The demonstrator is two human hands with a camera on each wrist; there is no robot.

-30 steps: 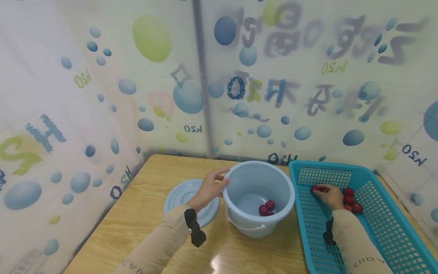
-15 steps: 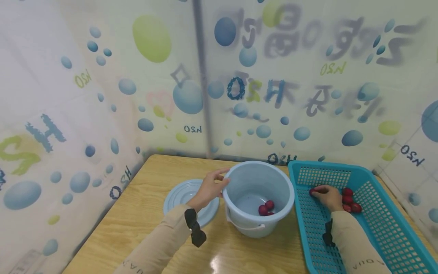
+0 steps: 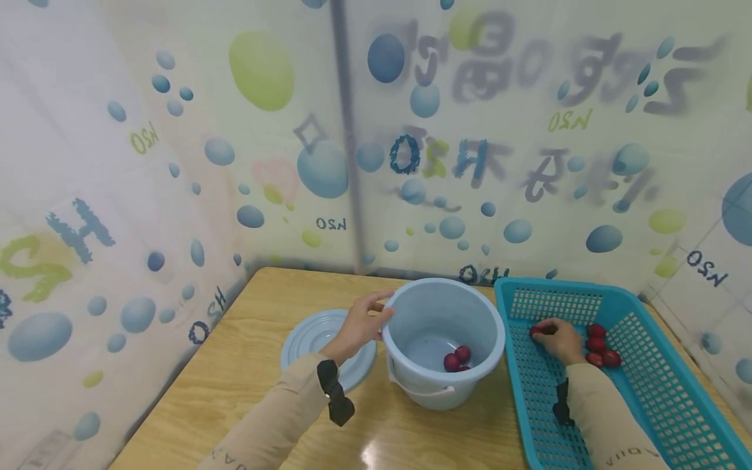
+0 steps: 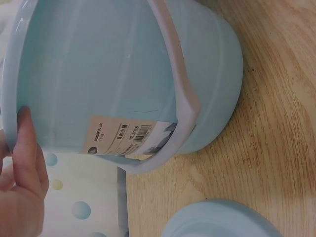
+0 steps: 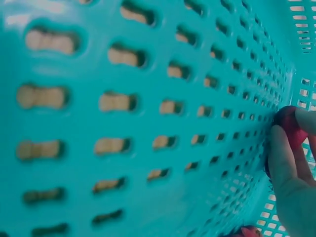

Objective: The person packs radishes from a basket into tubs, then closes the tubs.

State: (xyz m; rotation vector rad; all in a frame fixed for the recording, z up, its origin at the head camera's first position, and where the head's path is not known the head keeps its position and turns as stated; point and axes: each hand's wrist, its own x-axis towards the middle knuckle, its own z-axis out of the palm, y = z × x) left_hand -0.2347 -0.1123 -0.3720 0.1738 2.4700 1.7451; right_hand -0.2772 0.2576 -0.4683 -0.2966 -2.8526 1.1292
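My left hand (image 3: pixel 362 328) holds the rim of a light blue bucket (image 3: pixel 420 390) at its left side. In the left wrist view, fingers (image 4: pixel 25 148) lie against the outside wall under the rim. Several dark red plums (image 3: pixel 452 362) lie on the bucket's floor. Inside the turquoise basket (image 3: pixel 517 398), my right hand (image 3: pixel 562 341) pinches a plum (image 3: pixel 536 331) between thumb and fingers near the left wall. The right wrist view also shows this held plum (image 5: pixel 291 126), partly covered by the fingers. More plums (image 3: pixel 596 344) sit in the basket just right of that hand.
A round light blue lid (image 3: pixel 299 343) lies on the wooden table (image 3: pixel 264 303) left of the bucket, partly behind my left forearm. The bucket's handle (image 3: pixel 431 392) hangs down its front. A patterned curtain wall (image 3: pixel 435 254) stands close behind the table.
My right hand has shifted very slightly left with the plum. The left hand and the bucket hold their places.
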